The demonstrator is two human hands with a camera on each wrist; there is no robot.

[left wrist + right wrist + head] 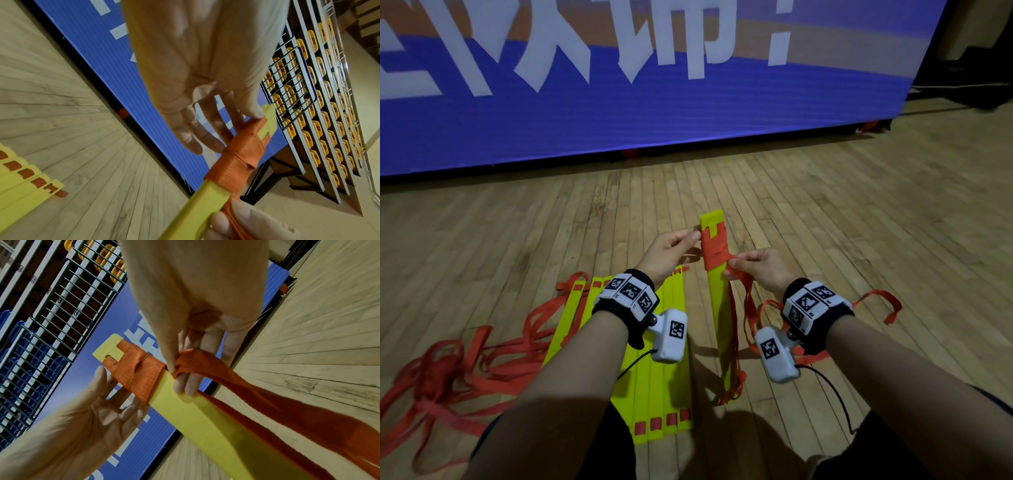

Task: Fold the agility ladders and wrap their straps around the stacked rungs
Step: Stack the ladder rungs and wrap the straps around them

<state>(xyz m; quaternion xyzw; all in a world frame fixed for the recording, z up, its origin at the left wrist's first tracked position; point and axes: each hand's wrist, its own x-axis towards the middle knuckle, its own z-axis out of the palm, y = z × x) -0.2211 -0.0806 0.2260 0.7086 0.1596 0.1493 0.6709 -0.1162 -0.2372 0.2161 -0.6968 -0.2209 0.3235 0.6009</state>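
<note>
Reaching forward over the wooden floor (825, 212) in the head view, both forearms are extending toward 12 o'clock. The left hand (667, 248) is pinching the upper end of the stacked yellow rungs (717, 308), thumb and fingertips meeting at the orange strap (714, 250) wound there. The right hand (760, 265) is sitting at 3 o'clock of the stack, fingers curling around the loose strap just below the winding. A second ladder (654, 377) is lying flat at 7 o'clock, its tangled straps (448, 370) spreading toward 9 o'clock. A blue banner (654, 113) is standing at 12 o'clock.

Looking along the left wrist, the left hand (201, 81) is pressing its thumb on the top of the stacked yellow rungs (197, 199), fingers lying behind the orange strap (240, 155).

Looking along the right wrist, the right hand (197, 313) is pinching the orange strap (197, 360) between thumb and fingers against the stacked yellow rungs (205, 415); the loose length is trailing toward 4 o'clock. The left hand (82, 418) is gripping at 8 o'clock.
</note>
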